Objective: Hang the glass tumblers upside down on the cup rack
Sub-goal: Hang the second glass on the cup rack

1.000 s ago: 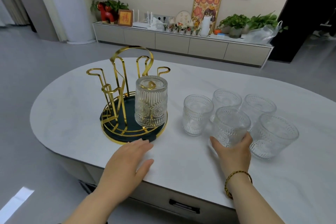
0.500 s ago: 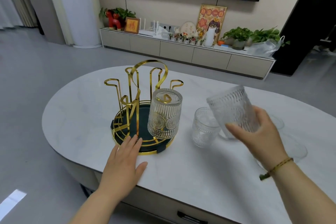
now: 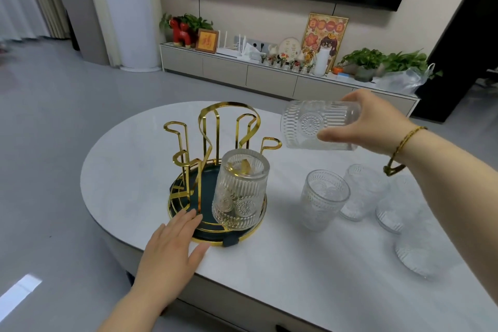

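Observation:
A gold wire cup rack (image 3: 213, 143) on a round dark green tray (image 3: 188, 197) stands on the white oval table (image 3: 269, 264). One ribbed glass tumbler (image 3: 239, 191) hangs upside down on its front peg. My right hand (image 3: 372, 127) grips another tumbler (image 3: 310, 124), tipped on its side in the air, above and right of the rack's right peg (image 3: 270, 143). My left hand (image 3: 172, 253) lies flat, fingers apart, against the tray's front edge. Several more tumblers (image 3: 324, 198) stand upright on the table to the right.
A low TV cabinet (image 3: 269, 78) with plants, a picture and ornaments runs along the back wall under a dark screen. The table's near edge runs below my left hand, with grey floor to the left.
My right hand has lifted a tumbler from the group, raised it and turned it onto its side toward the rack. My left hand has slid forward to the tray's edge.

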